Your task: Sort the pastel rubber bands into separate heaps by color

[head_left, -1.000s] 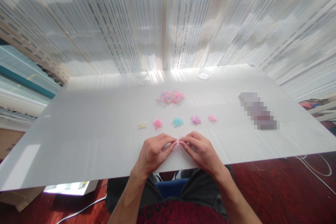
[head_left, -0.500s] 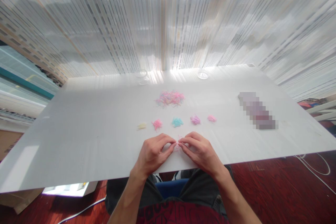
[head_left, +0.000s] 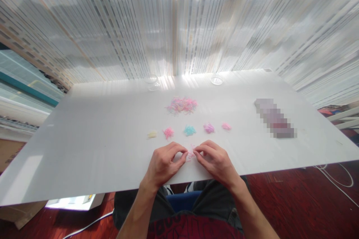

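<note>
Near the table's front edge, my left hand (head_left: 165, 160) is closed in a pinch at the left side of a few thin pink strands (head_left: 190, 153). My right hand (head_left: 214, 158) pinches from the other side, a small gap between the two sets of fingertips. The strands look like small rubber bands, too fine to tell surely. Just beyond the hands, in a row, lie small heaps: yellow (head_left: 152, 134), deep pink (head_left: 168, 133), turquoise (head_left: 190, 130), purple (head_left: 209, 128) and light pink (head_left: 226, 126). Behind them is a larger mixed-colour pile (head_left: 182, 105).
A clear round container (head_left: 153, 83) and a clear round lid-like piece (head_left: 217, 79) stand at the back of the white table (head_left: 92, 134). To the right lies a blurred-out oblong object (head_left: 276, 119). Striped sheer curtains (head_left: 126, 26) hang along the back.
My fingertips have drawn slightly apart, the right hand shifting a little to the right, so more of the pink strands shows between them. The heaps have stayed put.
</note>
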Motion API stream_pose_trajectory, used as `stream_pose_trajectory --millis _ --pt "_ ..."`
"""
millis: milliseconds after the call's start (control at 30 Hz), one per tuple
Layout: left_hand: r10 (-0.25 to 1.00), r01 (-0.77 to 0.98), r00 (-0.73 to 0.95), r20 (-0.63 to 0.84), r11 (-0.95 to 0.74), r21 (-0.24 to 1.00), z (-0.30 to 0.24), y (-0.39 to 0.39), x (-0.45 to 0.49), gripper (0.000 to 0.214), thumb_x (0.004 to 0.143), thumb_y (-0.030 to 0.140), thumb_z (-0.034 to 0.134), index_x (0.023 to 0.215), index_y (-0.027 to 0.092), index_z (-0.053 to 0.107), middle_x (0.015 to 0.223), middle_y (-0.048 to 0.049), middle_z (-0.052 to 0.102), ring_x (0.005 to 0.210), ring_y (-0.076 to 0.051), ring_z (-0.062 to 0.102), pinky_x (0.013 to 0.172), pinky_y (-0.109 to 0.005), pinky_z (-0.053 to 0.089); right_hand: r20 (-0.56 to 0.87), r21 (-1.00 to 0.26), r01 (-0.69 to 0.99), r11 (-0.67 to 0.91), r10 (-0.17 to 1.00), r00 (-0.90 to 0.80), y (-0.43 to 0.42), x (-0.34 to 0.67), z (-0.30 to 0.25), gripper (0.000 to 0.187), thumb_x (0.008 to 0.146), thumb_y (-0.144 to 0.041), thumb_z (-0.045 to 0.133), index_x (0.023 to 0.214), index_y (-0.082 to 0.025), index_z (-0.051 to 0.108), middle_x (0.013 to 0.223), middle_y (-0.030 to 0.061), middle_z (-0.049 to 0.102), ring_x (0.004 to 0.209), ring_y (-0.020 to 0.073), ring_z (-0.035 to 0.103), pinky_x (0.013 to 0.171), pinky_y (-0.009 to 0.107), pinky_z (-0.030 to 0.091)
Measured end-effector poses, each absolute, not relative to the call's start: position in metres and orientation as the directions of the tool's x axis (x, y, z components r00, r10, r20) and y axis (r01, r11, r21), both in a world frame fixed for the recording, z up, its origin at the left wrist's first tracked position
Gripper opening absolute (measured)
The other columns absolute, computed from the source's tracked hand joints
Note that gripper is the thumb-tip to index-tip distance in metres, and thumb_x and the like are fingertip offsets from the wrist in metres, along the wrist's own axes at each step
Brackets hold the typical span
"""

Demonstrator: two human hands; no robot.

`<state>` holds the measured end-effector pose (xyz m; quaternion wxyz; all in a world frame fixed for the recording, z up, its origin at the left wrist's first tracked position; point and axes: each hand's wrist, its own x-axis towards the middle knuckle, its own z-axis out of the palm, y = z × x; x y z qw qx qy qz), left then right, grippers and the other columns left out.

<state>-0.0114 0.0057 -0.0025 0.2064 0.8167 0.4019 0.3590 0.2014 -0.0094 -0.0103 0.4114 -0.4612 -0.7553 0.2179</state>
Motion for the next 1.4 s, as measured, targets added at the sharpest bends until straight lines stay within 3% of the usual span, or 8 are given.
stream_pose_trajectory --millis 267,433,633,733,1067,1400 --pt "0.798 0.496 0.422 0.430 -0.600 0.628 -0.002 0.006 -0.012 0.010 0.099 0.019 0.060 0.096 0.020 0.071 0.088 -0.0019 0.075 0.066 -0.011 0.064 0.065 -0.022 0.053 0.410 -0.728 0.506 0.462 0.885 -0.219 -0.010 0.200 -0.010 0.011 0.098 -0.022 0.061 0.096 -0.022 0.072 0.086 0.0051 0.070 0.077 0.0168 0.068 0.069 0.028 0.057" --pt "0.814 0.517 0.381 0.439 -0.581 0.628 -0.004 0.006 -0.013 0.014 0.097 0.026 0.065 0.109 0.019 0.069 0.097 -0.0042 0.075 0.058 -0.010 0.058 0.060 -0.022 0.052 0.413 -0.749 0.506 0.427 0.899 -0.148 -0.008 0.214 0.003 0.013 0.098 -0.028 0.063 0.094 -0.022 0.074 0.083 0.0042 0.071 0.070 0.0157 0.065 0.062 0.028 0.055" --pt "0.812 0.516 0.368 0.453 -0.584 0.627 -0.005 0.006 -0.013 0.011 0.098 0.023 0.062 0.103 0.020 0.071 0.098 -0.0040 0.075 0.057 -0.009 0.059 0.059 -0.021 0.052 0.440 -0.733 0.659 0.170 0.857 0.269 0.011 0.269 0.003 0.027 0.092 -0.046 0.066 0.089 -0.021 0.075 0.077 0.0038 0.070 0.063 0.0171 0.060 0.059 0.031 0.051" --pt "0.815 0.519 0.365 0.451 -0.580 0.628 -0.004 0.006 -0.012 0.011 0.098 0.021 0.061 0.102 0.021 0.071 0.097 -0.0034 0.075 0.060 -0.010 0.061 0.061 -0.021 0.053 0.394 -0.730 0.682 0.046 0.844 0.365 0.021 0.285 -0.003 0.038 0.088 -0.056 0.066 0.086 -0.019 0.076 0.075 0.0045 0.070 0.060 0.0170 0.059 0.058 0.032 0.051" --pt "0.818 0.524 0.377 0.435 -0.575 0.628 -0.002 0.006 -0.012 0.011 0.099 0.021 0.059 0.098 0.021 0.070 0.094 -0.0030 0.075 0.070 -0.013 0.068 0.066 -0.022 0.056 0.385 -0.687 0.726 0.033 0.864 0.325 0.023 0.282 -0.006 0.046 0.088 -0.062 0.064 0.090 -0.018 0.076 0.077 0.0063 0.072 0.061 0.0177 0.060 0.063 0.033 0.053" --pt "0.820 0.564 0.331 0.468 -0.569 0.598 -0.006 0.006 -0.012 0.013 0.099 0.021 0.058 0.103 0.020 0.070 0.091 -0.0026 0.075 0.060 -0.011 0.061 0.063 -0.022 0.052 0.503 -0.636 0.767 0.090 0.802 0.323 0.017 0.282 -0.007 0.026 0.094 -0.039 0.060 0.093 -0.019 0.075 0.078 0.0045 0.069 0.060 0.0169 0.056 0.060 0.032 0.049"
